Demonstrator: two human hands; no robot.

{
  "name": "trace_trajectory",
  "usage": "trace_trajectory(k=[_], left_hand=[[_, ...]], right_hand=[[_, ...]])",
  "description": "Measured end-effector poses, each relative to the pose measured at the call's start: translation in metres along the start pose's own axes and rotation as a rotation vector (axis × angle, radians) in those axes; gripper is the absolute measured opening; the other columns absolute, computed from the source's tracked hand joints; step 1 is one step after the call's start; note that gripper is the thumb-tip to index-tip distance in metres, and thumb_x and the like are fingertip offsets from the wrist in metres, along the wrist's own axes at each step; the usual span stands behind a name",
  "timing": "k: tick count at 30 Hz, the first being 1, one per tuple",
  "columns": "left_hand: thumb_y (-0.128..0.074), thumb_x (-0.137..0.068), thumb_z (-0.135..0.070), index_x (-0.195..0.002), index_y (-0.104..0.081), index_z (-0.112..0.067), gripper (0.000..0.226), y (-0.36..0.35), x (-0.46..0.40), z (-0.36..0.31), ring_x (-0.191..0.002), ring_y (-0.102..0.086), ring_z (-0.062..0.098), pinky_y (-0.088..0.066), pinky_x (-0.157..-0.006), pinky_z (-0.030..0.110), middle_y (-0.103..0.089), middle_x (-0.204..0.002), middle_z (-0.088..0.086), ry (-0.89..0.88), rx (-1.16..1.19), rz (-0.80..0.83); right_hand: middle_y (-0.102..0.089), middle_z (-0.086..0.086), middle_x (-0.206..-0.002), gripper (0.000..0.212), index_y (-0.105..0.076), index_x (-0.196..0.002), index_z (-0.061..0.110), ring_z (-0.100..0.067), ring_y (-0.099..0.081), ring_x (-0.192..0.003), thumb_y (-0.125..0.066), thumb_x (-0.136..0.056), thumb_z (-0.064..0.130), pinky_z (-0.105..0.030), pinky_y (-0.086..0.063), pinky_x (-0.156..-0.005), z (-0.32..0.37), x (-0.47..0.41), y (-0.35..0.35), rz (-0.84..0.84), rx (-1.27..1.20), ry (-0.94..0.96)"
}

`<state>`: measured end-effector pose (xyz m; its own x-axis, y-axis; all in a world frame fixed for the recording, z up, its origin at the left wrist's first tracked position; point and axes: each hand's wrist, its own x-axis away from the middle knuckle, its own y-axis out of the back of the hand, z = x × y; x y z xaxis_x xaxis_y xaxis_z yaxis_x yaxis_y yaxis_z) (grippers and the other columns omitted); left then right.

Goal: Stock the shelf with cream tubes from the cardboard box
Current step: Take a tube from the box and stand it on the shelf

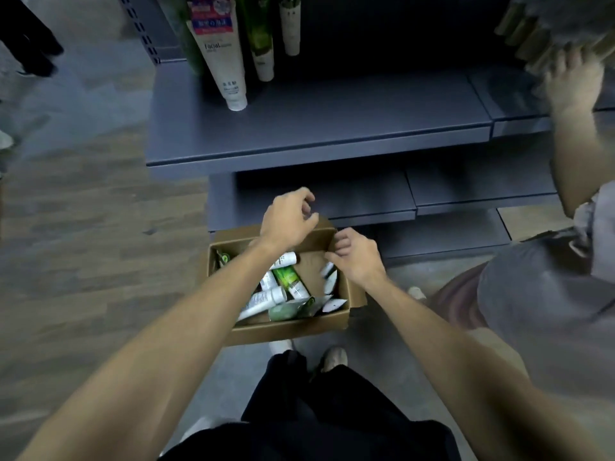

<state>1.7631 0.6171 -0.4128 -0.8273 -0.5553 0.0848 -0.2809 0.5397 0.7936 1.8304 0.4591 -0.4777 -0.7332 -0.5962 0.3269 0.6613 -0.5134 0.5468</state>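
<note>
Two hands, left hand [288, 217] and right hand [354, 257], over cardboard box [289, 327] rim (holding nothing)

Only "facial" reads clearly — on the white tube [223, 58] standing on the shelf [316, 128].

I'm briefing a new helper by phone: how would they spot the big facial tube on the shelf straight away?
Start at the grey shelf above the cardboard box on the floor. At its left end a few tubes stand cap down. The facial tube is the widest and nearest the front, cream with a pink and blue top and a white cap, while its neighbours are slimmer and green or pale.
</note>
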Motion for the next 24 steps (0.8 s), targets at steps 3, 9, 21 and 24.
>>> trace_trajectory(k=[3, 9, 21, 24], left_hand=[[-0.068, -0.084, -0.027, -0.11, -0.065, -0.021, 0.027, -0.026, 0.017, 0.012, -0.091, -0.067, 0.018, -0.055, -0.085, 0.038, -0.07, -0.092, -0.007, 0.094, -0.022, 0.056], [-0.069, -0.085, -0.028, -0.107, -0.065, -0.021, 0.023, -0.055, 0.031, 0.028, -0.093, -0.067, 0.02, -0.054, -0.085, 0.035, -0.071, -0.095, -0.005, 0.224, -0.031, 0.105], [-0.074, -0.081, -0.023, -0.101, -0.068, -0.02, 0.021, -0.121, 0.039, 0.049, -0.094, -0.066, 0.024, -0.054, -0.086, 0.034, -0.07, -0.099, 0.002, 0.371, 0.078, 0.256], [-0.074, -0.081, -0.018, -0.101, -0.073, -0.025, 0.021, -0.13, 0.04, 0.053, -0.096, -0.068, 0.024, -0.055, -0.088, 0.036, -0.074, -0.1, 0.002, 0.357, 0.083, 0.212]], right_hand=[[-0.068, 0.003, -0.087, 0.038, -0.063, -0.113, 0.011, -0.013, -0.07, -0.083, -0.08, -0.079, 0.018, -0.023, -0.055, -0.085, -0.01, 0.005, -0.002, 0.0, 0.025, -0.024], [-0.062, 0.015, -0.072, 0.035, -0.064, -0.108, 0.014, -0.008, -0.067, -0.077, -0.081, -0.078, 0.02, -0.028, -0.056, -0.086, -0.03, 0.011, -0.009, 0.065, 0.105, -0.048], [-0.061, 0.02, -0.069, 0.03, -0.058, -0.091, 0.031, 0.007, -0.062, -0.066, -0.081, -0.076, 0.019, -0.021, -0.056, -0.078, -0.054, 0.012, -0.024, 0.087, 0.13, -0.078], [-0.06, 0.018, -0.075, 0.033, -0.064, -0.103, 0.023, 0.005, -0.061, -0.069, -0.082, -0.076, 0.017, -0.021, -0.057, -0.081, -0.057, 0.011, -0.025, 0.103, 0.11, -0.083]])
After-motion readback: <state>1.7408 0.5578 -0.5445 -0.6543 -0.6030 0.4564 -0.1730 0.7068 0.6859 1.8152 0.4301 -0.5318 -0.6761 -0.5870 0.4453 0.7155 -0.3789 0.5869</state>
